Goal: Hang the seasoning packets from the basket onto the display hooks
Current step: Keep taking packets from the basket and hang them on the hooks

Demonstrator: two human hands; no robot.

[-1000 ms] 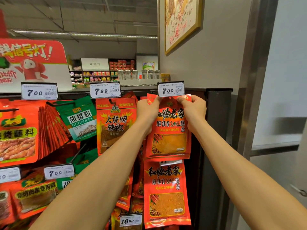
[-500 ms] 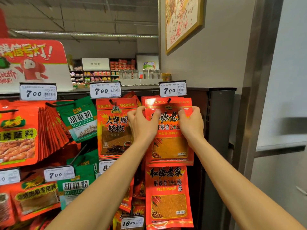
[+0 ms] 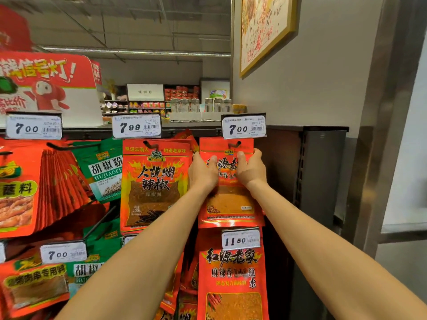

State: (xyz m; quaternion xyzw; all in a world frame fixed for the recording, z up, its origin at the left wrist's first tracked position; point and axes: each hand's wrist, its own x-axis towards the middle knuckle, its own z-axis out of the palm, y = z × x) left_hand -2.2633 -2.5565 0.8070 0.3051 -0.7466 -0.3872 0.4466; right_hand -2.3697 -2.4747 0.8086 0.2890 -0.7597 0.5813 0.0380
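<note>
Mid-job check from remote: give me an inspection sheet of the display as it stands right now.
Surface: dark hook rack hung with rows of packets, against a grey wall.
Job's things: red seasoning packet on the top right hook, under the 7.00 price tag; basket not in view.
Clutter: chili powder packet on the next hook to the left; green pepper packets; 11.60 tag below.
Grippers: left hand and right hand both grip the red packet's upper part, thumbs on its front.
Cables: nothing seen.
Surroundings: framed picture on the wall, jars on top of the rack, shop shelves behind.
</note>
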